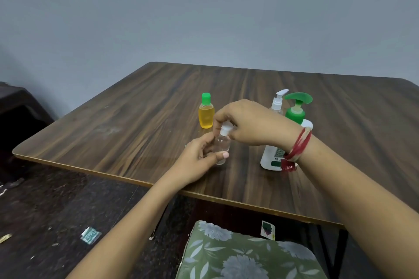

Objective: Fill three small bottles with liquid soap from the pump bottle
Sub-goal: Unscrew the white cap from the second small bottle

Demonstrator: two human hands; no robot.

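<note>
A small clear bottle (221, 145) stands on the wooden table (136, 120) near its front edge. My left hand (199, 161) wraps around its body. My right hand (247, 122) pinches its white cap (225, 130) from above. Behind it stands a small bottle of yellow liquid with a green cap (206, 112). To the right is a white pump bottle with a green pump head (272, 156), partly hidden by my right wrist. Behind that rises a clear bottle with a white pump (277, 102).
A green floral cushion (247, 253) lies below the table's front edge. Scraps of paper litter the dark floor (68, 210) at left. A dark piece of furniture (15, 106) stands at the far left. The left half of the table is bare wood.
</note>
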